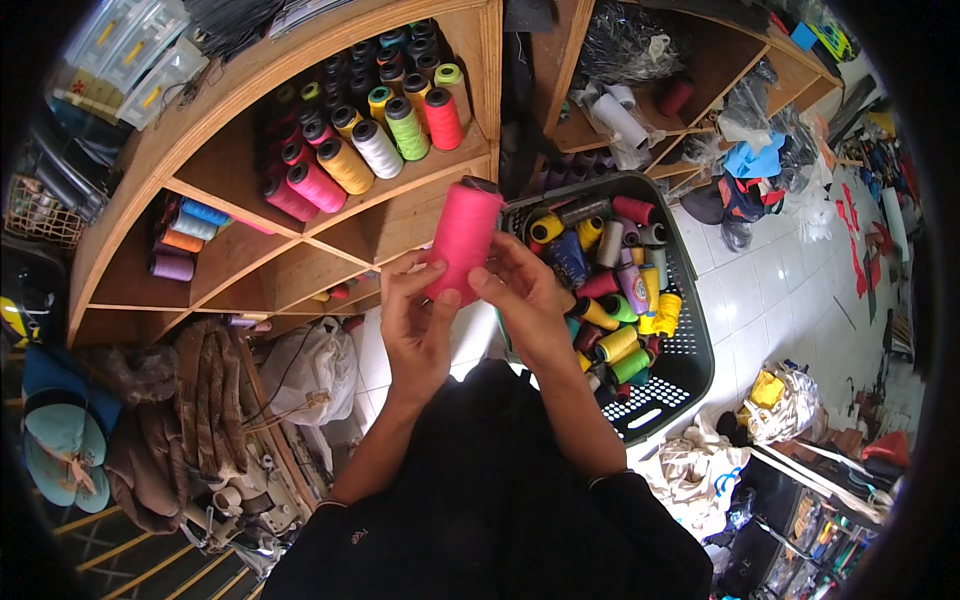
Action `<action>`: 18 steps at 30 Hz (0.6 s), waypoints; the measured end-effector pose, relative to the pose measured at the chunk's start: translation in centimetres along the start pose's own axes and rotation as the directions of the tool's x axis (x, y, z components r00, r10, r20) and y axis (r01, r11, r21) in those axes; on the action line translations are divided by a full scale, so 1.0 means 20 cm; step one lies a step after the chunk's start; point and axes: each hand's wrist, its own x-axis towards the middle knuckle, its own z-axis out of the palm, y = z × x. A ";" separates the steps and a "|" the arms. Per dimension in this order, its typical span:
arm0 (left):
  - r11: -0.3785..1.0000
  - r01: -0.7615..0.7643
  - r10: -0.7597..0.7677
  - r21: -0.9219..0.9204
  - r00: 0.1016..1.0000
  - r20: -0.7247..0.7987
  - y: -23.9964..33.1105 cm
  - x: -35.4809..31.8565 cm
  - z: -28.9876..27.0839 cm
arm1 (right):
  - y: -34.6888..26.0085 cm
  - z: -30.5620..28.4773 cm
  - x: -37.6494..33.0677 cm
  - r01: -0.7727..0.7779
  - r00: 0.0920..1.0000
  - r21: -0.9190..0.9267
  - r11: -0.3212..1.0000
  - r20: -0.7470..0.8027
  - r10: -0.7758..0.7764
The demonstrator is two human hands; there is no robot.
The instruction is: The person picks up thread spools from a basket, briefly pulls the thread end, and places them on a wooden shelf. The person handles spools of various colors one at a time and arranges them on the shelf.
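Observation:
A pink thread spool [463, 240] with a dark top is held up in front of me, slightly tilted. My left hand [415, 310] grips its lower left side, with the thumb across the thread. From the right, my right hand [525, 305] closes on the lower part of the same spool. Just beyond my right hand stands a dark green plastic basket [690, 355] heaped with thread spools in yellow, green, purple, grey and red. Ahead to the left, a wooden shelf [395, 200] carries rows of upright spools, among them a white spool [377, 150] and a light green spool [406, 128].
Lower shelf compartments hold a few lying spools, including a lilac spool [172, 267]. A white plastic bag [312, 370] and brown cloth [210, 400] lie at left. Cloth bags [700, 475] sit on the tiled floor [770, 300] at right, with clutter beyond.

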 end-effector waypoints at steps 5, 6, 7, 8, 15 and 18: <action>0.972 0.049 -0.061 -0.229 0.997 -0.048 0.05 0.04 0.02 | 0.00 0.04 0.02 0.079 0.996 -0.052 0.996 -0.040 -0.081; 0.957 0.099 -0.108 -0.272 0.994 -0.016 0.06 0.05 0.02 | 0.01 0.03 0.02 0.073 0.997 -0.073 0.995 -0.034 -0.076; 0.938 0.150 -0.152 -0.312 0.988 0.017 0.07 0.06 0.01 | 0.01 0.01 0.01 0.067 0.997 -0.096 0.993 -0.027 -0.069; 0.915 0.199 -0.194 -0.352 0.980 0.051 0.07 0.06 0.00 | 0.01 0.00 0.01 0.060 0.998 -0.119 0.991 -0.019 -0.062; 0.841 0.426 -0.386 -0.334 0.904 0.182 0.02 -0.05 -0.25 | 0.15 0.04 -0.07 0.020 0.994 -0.304 0.953 0.107 0.013; 0.835 0.410 -0.392 -0.367 0.911 0.125 -0.05 -0.04 -0.27 | 0.12 0.10 -0.03 0.142 0.979 -0.441 0.886 0.196 -0.060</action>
